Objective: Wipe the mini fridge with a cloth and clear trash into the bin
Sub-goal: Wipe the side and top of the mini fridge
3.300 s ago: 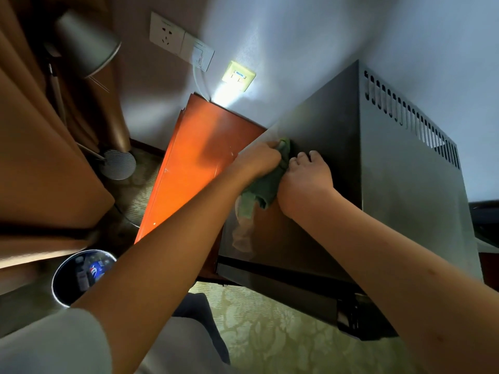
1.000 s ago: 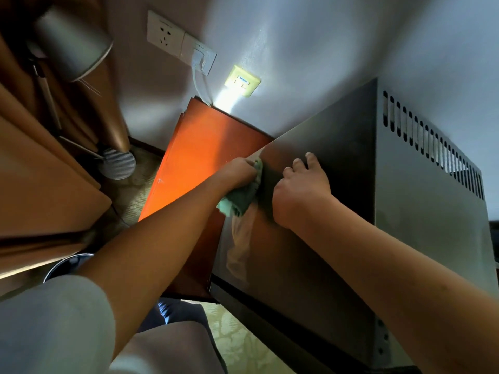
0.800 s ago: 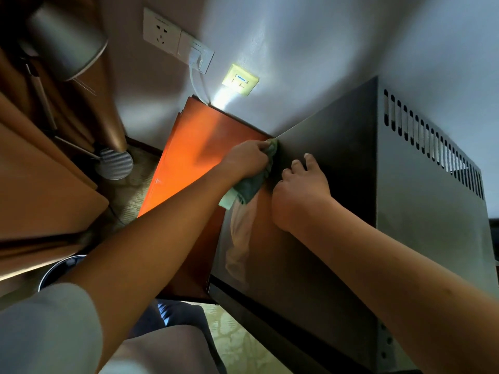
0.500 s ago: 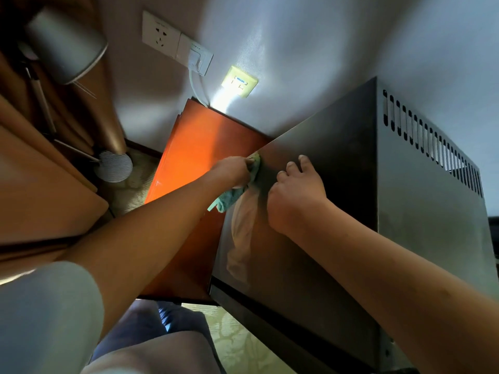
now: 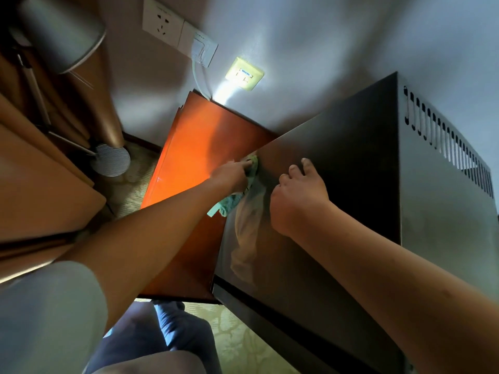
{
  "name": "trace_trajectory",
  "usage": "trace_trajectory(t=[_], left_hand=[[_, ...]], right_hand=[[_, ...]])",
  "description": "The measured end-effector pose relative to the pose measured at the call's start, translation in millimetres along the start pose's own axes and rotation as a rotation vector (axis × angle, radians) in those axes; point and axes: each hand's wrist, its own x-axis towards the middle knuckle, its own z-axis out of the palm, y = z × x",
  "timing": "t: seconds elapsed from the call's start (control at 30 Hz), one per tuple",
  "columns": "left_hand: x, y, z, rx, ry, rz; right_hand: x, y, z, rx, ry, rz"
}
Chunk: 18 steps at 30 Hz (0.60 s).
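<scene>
The dark metal mini fridge (image 5: pixel 359 168) fills the right half of the view, tilted, with a row of vent slots along its far side. My left hand (image 5: pixel 232 176) grips a green cloth (image 5: pixel 232 201) and presses it against the fridge's left edge, near the upper corner of that face. A tail of the cloth hangs below the hand. My right hand (image 5: pixel 297 195) rests on the fridge's top face just right of the cloth, fingers curled against the metal. The bin is out of view.
An orange-brown wooden cabinet top (image 5: pixel 194 163) lies left of the fridge, against the wall. Wall sockets (image 5: pixel 178 25) and a lit yellow plate (image 5: pixel 244 74) sit above it. A floor lamp's base (image 5: pixel 112 159) and curtains stand at the left. My knees (image 5: pixel 162 338) are over patterned carpet.
My left hand keeps rubbing the cloth back and forth along the fridge's left edge. The right hand stays put. The bin seen earlier at lower left has left the view.
</scene>
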Motion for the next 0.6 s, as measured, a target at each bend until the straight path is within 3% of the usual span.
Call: trace_trajectory(t=[0.2, 0.4, 0.5, 0.6], left_hand=[[8.3, 16.7, -19.6, 0.005, 0.186, 0.168], [24.4, -2.1, -0.9, 0.189, -0.083, -0.043], [11.4, -20.5, 18.0, 0.098, -0.193, -0.048], [8.7, -17.0, 9.4, -0.113, -0.064, 0.003]], right_hand=[[2.9, 8.7, -1.5, 0.02, 0.008, 0.011], [6.7, 7.5, -5.6, 0.006, -0.017, 0.011], [2.5, 5.1, -8.8, 0.002, -0.024, -0.011], [0.2, 5.3, -6.5, 0.0, -0.02, -0.026]])
